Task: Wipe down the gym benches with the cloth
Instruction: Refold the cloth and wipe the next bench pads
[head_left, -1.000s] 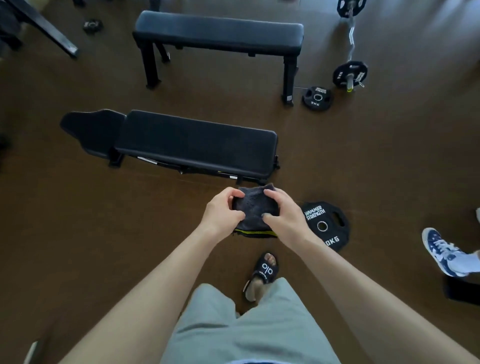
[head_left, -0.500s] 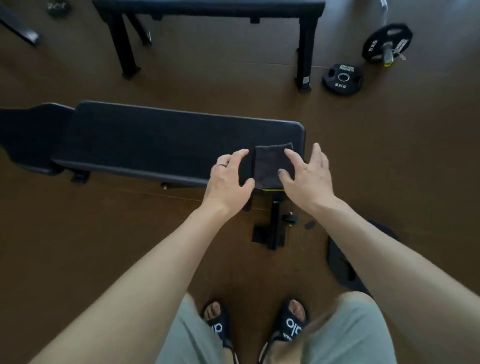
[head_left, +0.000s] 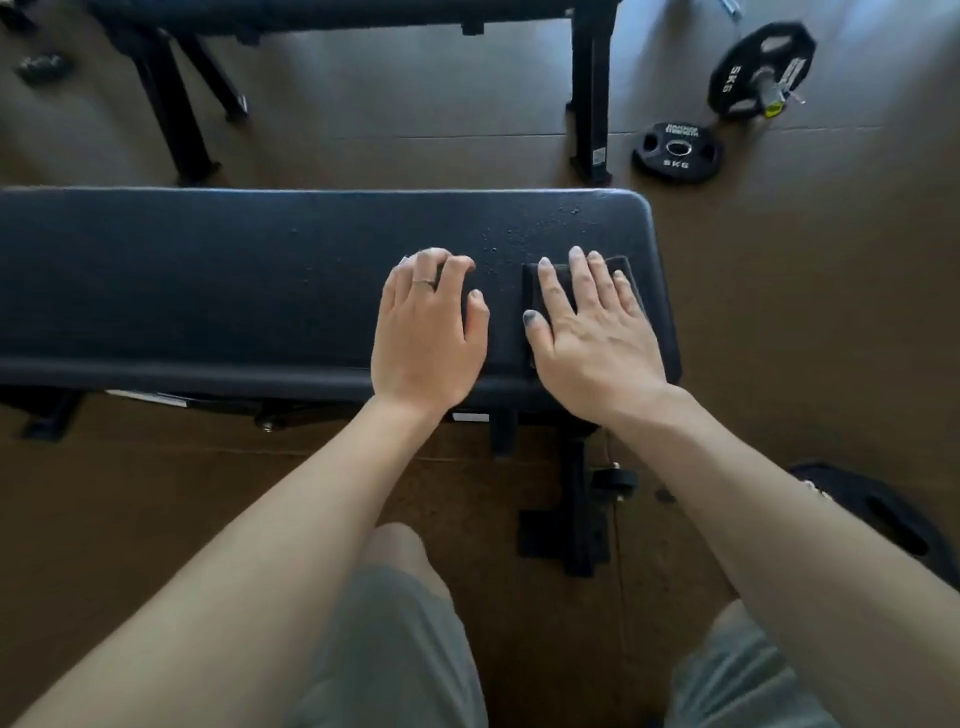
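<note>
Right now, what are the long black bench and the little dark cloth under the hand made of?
The long black padded bench looks like vinyl or faux leather over padding: a matte, finely grained top with droplets beading on it, though that is a guess. The small dark folded cloth, flat under the right hand, looks like soft woven or knitted fabric; its weave is too dark to tell.

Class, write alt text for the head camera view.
A person's right hand presses a folded dark cloth flat on a black padded gym bench; the left hand rests on the pad beside it.
</note>
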